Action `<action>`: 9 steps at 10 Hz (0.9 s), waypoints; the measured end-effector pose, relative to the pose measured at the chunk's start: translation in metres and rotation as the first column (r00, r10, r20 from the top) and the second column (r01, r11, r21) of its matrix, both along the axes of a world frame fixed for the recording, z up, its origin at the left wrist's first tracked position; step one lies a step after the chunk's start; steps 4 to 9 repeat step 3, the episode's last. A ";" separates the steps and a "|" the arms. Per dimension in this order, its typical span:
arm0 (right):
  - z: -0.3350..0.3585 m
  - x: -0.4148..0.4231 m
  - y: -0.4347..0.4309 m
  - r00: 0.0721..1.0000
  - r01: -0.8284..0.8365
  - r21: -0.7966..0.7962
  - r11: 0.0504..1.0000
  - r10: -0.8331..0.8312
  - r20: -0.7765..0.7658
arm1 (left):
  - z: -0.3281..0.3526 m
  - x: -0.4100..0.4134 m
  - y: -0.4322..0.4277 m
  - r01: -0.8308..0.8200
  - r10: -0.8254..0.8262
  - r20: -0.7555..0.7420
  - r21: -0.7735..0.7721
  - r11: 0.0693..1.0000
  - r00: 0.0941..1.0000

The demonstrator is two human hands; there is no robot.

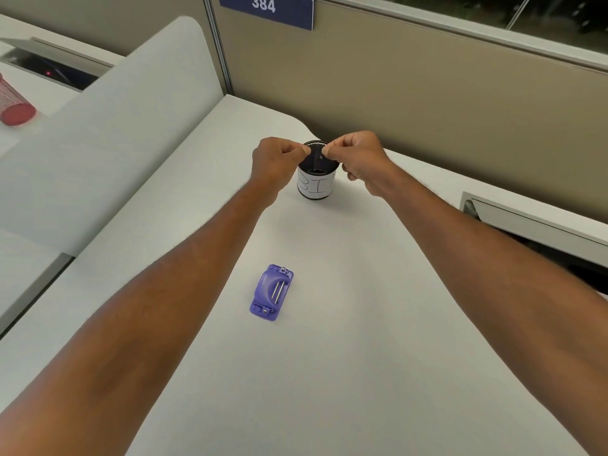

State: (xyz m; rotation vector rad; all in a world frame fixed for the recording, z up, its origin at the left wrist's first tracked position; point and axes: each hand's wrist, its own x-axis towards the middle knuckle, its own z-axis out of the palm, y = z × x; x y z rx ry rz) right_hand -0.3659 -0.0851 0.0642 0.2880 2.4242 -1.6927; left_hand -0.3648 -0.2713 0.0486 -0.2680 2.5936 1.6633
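A black mesh cup [317, 174] with a white label reading "BIN" stands on the white desk [345, 324], far centre. Both arms reach out to it. My left hand [275, 162] and my right hand [357, 159] hover over the cup's mouth with fingers curled and fingertips pinched together, close to each other. Whatever they pinch is too small to make out. A purple hole punch [271, 292] lies upside down on the desk nearer to me, between my forearms, its metal pins showing.
A tan partition wall [427, 103] with a blue sign "384" [266, 8] backs the desk. A grey rounded divider [125, 126] stands on the left. Beyond it lies a red mesh cup [14, 105] on its side. A dark open cable slot [539, 238] runs at the right.
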 end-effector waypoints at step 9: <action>0.000 0.006 0.000 0.996 0.017 0.018 1.000 -0.016 -0.087 | 0.003 0.007 0.002 -0.010 0.010 -0.009 0.004 1.000 1.000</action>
